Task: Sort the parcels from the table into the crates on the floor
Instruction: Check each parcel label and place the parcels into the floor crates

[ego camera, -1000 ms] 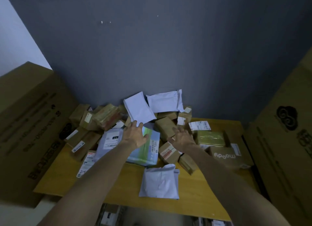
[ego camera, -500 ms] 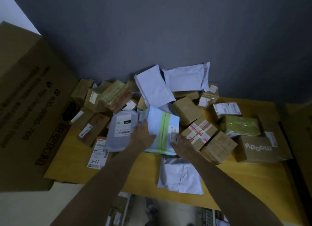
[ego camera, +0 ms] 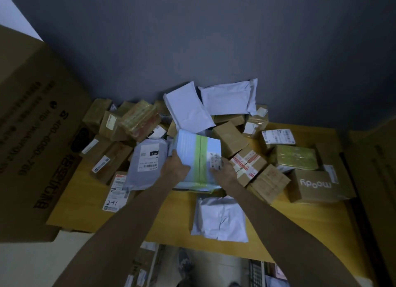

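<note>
A pale blue parcel with a green band (ego camera: 196,156) lies in the middle of a heap of parcels on the yellow table (ego camera: 300,228). My left hand (ego camera: 174,166) grips its left edge and my right hand (ego camera: 225,171) grips its right edge by the shipping label. A grey poly mailer with a label (ego camera: 147,160) lies just left of it. A white poly bag (ego camera: 219,218) lies near the table's front edge, below my hands. Brown cartons (ego camera: 248,164) are piled to the right.
Large cardboard boxes stand at the left (ego camera: 32,136) and the right (ego camera: 377,168) of the table. A grey wall (ego camera: 192,40) backs the heap. Below the table's front edge, crates with parcels (ego camera: 141,269) show on the floor, partly hidden.
Both hands drew back from the far parcels and closed on the two sides of the blue-and-green parcel. The view dipped lower and nearer to the table.
</note>
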